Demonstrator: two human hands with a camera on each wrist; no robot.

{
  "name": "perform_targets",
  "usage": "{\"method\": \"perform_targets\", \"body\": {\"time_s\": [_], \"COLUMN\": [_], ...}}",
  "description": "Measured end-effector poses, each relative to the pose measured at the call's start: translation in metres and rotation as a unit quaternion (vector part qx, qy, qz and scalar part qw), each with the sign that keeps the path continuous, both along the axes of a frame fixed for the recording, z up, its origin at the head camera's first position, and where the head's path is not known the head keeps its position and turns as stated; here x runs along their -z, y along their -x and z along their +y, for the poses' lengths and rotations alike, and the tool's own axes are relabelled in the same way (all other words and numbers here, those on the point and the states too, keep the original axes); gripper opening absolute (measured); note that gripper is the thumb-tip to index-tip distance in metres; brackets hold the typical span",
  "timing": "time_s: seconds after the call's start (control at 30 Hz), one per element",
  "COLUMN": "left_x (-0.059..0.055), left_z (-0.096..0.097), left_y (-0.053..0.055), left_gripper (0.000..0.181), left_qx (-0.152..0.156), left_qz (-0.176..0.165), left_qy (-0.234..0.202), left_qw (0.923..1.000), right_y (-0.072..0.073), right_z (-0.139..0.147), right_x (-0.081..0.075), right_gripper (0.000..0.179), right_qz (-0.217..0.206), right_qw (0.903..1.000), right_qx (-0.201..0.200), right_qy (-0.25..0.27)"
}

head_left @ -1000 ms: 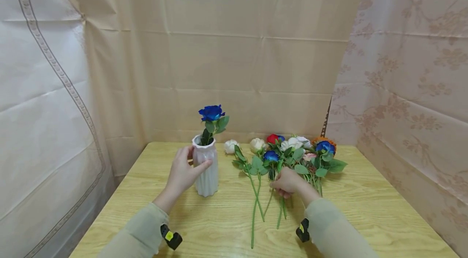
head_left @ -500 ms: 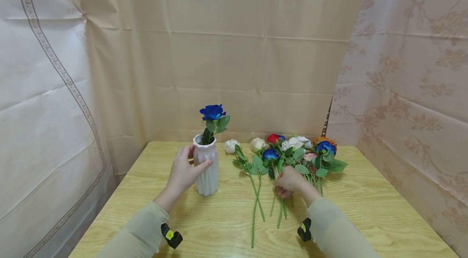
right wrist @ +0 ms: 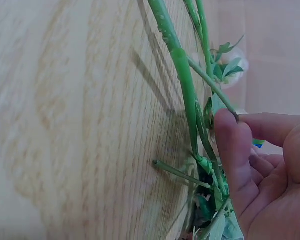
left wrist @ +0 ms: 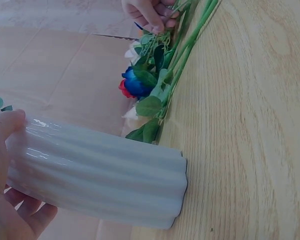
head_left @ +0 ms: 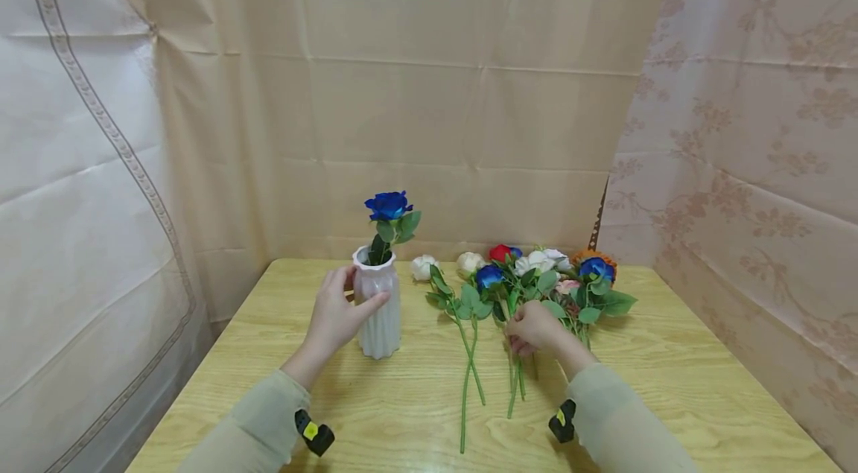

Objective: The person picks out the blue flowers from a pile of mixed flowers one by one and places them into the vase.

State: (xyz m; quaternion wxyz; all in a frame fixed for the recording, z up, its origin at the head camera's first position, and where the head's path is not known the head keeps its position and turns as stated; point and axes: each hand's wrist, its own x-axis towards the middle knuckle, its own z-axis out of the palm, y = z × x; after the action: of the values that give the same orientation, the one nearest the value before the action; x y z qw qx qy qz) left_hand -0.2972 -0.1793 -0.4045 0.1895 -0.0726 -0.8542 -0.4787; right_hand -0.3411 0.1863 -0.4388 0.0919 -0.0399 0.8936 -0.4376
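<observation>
A white ribbed vase [head_left: 379, 316] stands upright on the table and holds one blue rose [head_left: 389, 206] with green leaves. My left hand [head_left: 342, 313] grips the vase near its neck, thumb on the near side and fingers round the other. Among the pile of flowers, my right hand [head_left: 534, 328] pinches a thin green stem [right wrist: 217, 92] between thumb and finger. The stem seems to lead to a blue rose [head_left: 490, 277] at the pile's left, though leaves hide part of it.
Two cream flowers, one a white rose [head_left: 424, 267], lie left of the pile, their stems [head_left: 467, 376] crossed. Red, white, pink, orange and blue blooms, including another blue rose [head_left: 596, 270], lie right. Curtains [head_left: 469, 123] hang behind the wooden table [head_left: 268, 354].
My right hand has shifted slightly right with the pinched stem, and the nearby blue rose has moved slightly left and away. My left hand stays on the vase.
</observation>
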Motion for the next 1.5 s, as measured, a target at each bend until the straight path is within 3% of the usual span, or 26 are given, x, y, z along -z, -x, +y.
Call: {"method": "perform_targets", "body": {"time_s": [0.27, 0.43, 0.67, 0.93, 1.5], "left_x": [0.0, 0.0, 0.0, 0.001, 0.001], "left_z": [0.0, 0.0, 0.001, 0.0, 0.001], "left_y": [0.001, 0.0, -0.001, 0.0, -0.001], "left_gripper": [0.078, 0.078, 0.078, 0.078, 0.075], "left_qx": [-0.001, -0.001, -0.001, -0.003, -0.009], "left_qz": [0.002, 0.001, -0.001, 0.002, 0.005], "left_qy": [-0.001, -0.002, -0.003, -0.004, 0.003], "left_qw": [1.0, 1.0, 1.0, 1.0, 0.9999], "right_y": [0.002, 0.004, 0.004, 0.004, -0.003], "right_z": [0.004, 0.004, 0.001, 0.0, -0.005], "right_x": [-0.001, -0.003, -0.008, -0.018, -0.031], "right_gripper": [0.027, 0.02, 0.016, 0.013, 0.015], "right_qz": [0.033, 0.033, 0.054, 0.098, 0.176], "right_qw": [0.9994, 0.9982, 0.9913, 0.9845, 0.9669], "right_qx": [0.005, 0.023, 0.046, 0.062, 0.052], "right_qy": [-0.008, 0.044, 0.111, 0.132, 0.177]}}
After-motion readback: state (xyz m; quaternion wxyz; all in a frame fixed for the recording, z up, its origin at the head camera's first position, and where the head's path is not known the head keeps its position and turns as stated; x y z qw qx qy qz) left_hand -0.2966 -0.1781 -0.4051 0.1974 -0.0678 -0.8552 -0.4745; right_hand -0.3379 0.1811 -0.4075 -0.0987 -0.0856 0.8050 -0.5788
